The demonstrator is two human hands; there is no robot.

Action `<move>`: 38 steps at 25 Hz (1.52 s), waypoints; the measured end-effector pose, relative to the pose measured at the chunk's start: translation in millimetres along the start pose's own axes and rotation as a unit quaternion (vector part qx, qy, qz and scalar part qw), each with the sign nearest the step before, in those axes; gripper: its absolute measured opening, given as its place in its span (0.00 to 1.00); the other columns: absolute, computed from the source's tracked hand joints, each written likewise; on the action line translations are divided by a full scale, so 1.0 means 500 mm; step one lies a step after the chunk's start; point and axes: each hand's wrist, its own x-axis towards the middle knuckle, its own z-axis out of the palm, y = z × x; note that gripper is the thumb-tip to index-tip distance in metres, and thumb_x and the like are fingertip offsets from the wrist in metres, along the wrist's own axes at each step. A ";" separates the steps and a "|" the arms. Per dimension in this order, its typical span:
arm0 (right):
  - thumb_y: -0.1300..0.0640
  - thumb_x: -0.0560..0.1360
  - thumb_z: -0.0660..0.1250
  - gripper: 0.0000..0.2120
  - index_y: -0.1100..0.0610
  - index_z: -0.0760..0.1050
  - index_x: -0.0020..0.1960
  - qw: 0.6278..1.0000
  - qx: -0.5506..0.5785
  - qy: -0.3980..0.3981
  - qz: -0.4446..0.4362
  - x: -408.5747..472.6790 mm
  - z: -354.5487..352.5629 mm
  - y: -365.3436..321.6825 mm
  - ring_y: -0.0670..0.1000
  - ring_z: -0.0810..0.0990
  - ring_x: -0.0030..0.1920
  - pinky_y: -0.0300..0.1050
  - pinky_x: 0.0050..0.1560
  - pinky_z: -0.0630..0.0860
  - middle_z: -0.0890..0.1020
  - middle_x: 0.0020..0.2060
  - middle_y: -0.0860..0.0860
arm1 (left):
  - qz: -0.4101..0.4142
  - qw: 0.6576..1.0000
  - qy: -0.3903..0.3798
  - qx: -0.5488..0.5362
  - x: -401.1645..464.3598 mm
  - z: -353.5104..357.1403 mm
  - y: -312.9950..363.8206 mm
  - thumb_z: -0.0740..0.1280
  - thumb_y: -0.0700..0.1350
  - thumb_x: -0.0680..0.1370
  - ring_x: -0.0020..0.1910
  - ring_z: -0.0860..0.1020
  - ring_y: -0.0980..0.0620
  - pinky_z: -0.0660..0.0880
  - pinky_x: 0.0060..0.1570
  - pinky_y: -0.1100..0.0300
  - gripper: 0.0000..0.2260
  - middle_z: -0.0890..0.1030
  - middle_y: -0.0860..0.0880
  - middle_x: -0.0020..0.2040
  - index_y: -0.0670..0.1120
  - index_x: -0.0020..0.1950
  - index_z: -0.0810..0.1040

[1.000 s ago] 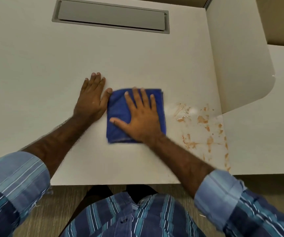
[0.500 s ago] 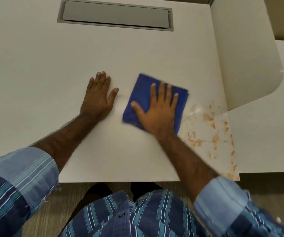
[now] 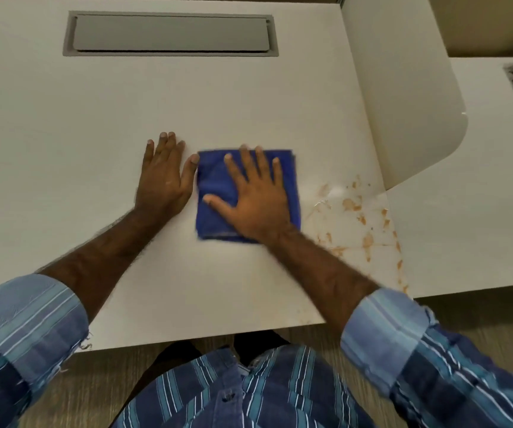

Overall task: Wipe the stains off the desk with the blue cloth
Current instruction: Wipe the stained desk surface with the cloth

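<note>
A folded blue cloth (image 3: 215, 183) lies flat on the white desk (image 3: 249, 103). My right hand (image 3: 255, 196) presses down on the cloth with its fingers spread, palm flat. My left hand (image 3: 164, 177) rests flat on the bare desk just left of the cloth, its thumb touching the cloth's left edge. Orange-brown stains (image 3: 363, 217) are scattered over the desk to the right of the cloth, running down toward the desk's right front corner. The cloth sits left of the stains, with a small gap between them.
A grey cable hatch (image 3: 171, 34) is set into the desk at the back. A white divider panel (image 3: 403, 103) stands along the desk's right side, above the stains. A neighbouring desk (image 3: 480, 211) lies beyond it. The desk's front edge is close to my body.
My right hand has slid the cloth back to the left, away from the stains, and squared it up. My left hand has stayed planted on the desk.
</note>
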 end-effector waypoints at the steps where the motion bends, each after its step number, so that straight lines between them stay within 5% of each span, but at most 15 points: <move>1: 0.20 0.80 0.53 0.47 0.47 0.58 0.89 0.999 -0.011 -0.001 0.048 0.032 -0.008 0.047 0.60 0.53 0.90 0.65 0.88 0.46 0.58 0.90 0.53 | 0.004 1.000 -0.010 -0.004 0.003 0.005 0.007 0.54 0.54 0.88 0.84 0.58 0.42 0.47 0.85 0.47 0.28 0.64 0.37 0.82 0.36 0.81 0.65; 4: 0.21 0.80 0.52 0.48 0.50 0.53 0.90 0.980 -0.017 0.003 0.200 0.078 -0.034 0.198 0.62 0.50 0.90 0.68 0.88 0.46 0.55 0.90 0.55 | 0.019 0.999 -0.034 -0.011 0.006 0.018 0.027 0.53 0.57 0.88 0.86 0.53 0.46 0.45 0.85 0.47 0.30 0.59 0.40 0.84 0.38 0.83 0.60; 8: 0.21 0.81 0.50 0.50 0.53 0.51 0.90 0.966 -0.017 -0.004 0.260 0.080 -0.039 0.227 0.66 0.50 0.90 0.72 0.87 0.47 0.53 0.90 0.60 | 0.031 0.999 -0.044 -0.001 0.004 0.028 0.029 0.51 0.58 0.87 0.86 0.51 0.46 0.44 0.85 0.47 0.31 0.56 0.40 0.85 0.39 0.83 0.58; 19: 0.20 0.80 0.54 0.48 0.48 0.52 0.90 0.998 0.040 -0.017 -0.039 -0.240 0.026 -0.069 0.60 0.45 0.91 0.71 0.88 0.42 0.48 0.91 0.54 | 0.021 0.999 -0.041 -0.013 0.011 0.031 0.028 0.48 0.55 0.87 0.86 0.52 0.47 0.46 0.85 0.47 0.28 0.58 0.42 0.85 0.40 0.83 0.60; 24: 0.21 0.79 0.55 0.46 0.47 0.62 0.88 0.999 0.021 0.031 0.038 -0.006 -0.002 0.073 0.61 0.56 0.89 0.68 0.88 0.49 0.60 0.89 0.55 | 0.031 0.999 -0.011 -0.006 0.008 0.036 0.025 0.51 0.52 0.87 0.85 0.57 0.44 0.50 0.84 0.46 0.27 0.63 0.40 0.83 0.37 0.81 0.64; 30: 0.21 0.81 0.50 0.48 0.49 0.51 0.90 0.977 0.001 -0.014 0.211 0.197 -0.034 0.228 0.65 0.48 0.90 0.73 0.87 0.46 0.52 0.90 0.59 | 0.019 0.999 -0.028 0.006 0.007 0.034 0.027 0.50 0.54 0.88 0.86 0.53 0.48 0.46 0.85 0.48 0.26 0.59 0.44 0.85 0.40 0.83 0.61; 38: 0.24 0.83 0.52 0.45 0.49 0.54 0.90 0.999 0.023 -0.008 0.034 -0.115 0.006 -0.033 0.63 0.47 0.90 0.73 0.87 0.46 0.51 0.90 0.58 | 0.030 0.999 -0.022 -0.010 0.005 0.024 0.026 0.48 0.51 0.89 0.85 0.56 0.47 0.43 0.85 0.47 0.26 0.63 0.42 0.84 0.39 0.82 0.63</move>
